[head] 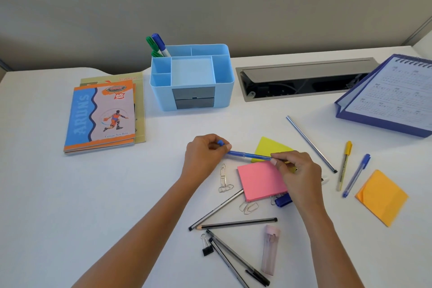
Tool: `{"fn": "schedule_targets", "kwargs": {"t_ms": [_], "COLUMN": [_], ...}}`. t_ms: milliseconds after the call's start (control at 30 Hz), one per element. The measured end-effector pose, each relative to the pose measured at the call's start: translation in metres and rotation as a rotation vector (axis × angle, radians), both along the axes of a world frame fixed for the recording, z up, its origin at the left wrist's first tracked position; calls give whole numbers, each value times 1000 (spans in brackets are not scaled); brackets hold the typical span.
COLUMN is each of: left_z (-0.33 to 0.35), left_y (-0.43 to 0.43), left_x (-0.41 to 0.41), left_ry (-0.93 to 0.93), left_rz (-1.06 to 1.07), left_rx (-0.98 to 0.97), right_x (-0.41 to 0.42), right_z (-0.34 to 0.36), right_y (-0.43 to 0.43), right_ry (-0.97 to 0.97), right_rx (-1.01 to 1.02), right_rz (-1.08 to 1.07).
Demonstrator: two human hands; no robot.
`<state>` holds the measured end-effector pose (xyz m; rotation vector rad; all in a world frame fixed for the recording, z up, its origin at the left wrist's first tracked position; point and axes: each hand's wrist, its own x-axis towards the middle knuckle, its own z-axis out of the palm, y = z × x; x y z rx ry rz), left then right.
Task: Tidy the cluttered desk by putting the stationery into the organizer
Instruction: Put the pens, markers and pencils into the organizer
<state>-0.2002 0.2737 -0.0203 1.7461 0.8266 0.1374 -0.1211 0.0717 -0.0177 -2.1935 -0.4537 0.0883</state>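
Observation:
A light blue organizer stands at the back of the white desk, with green and blue markers upright in its back left compartment. My left hand and my right hand both hold a blue pen level just above the desk; the left pinches its capped end, the right its other end. Under the pen lie a yellow sticky pad and a pink sticky pad. Paper clips, several pencils, pens, binder clips and an orange sticky pad lie around.
Notebooks are stacked left of the organizer. A cable tray slot is set into the desk at the back right. A desk calendar stands at the far right. A pale pink lead case lies near the front.

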Motion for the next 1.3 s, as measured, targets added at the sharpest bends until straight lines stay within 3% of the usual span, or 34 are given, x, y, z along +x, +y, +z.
{"fn": "schedule_targets", "kwargs": {"t_ms": [233, 633, 833, 1300], "left_z": [2, 4, -1, -1], "left_y": [2, 16, 32, 19], "left_x": [-6, -15, -39, -47], "left_ry": [105, 113, 242, 217], "left_rz": [-153, -138, -123, -165], "left_rx": [283, 372, 524, 657], "right_x": [1, 2, 4, 12], "right_z": [-3, -5, -3, -4], "right_y": [-6, -7, 5, 61], "right_ry": [-75, -123, -140, -212], "right_rx": [-94, -181, -230, -434], "right_rz": [50, 103, 153, 351]}}
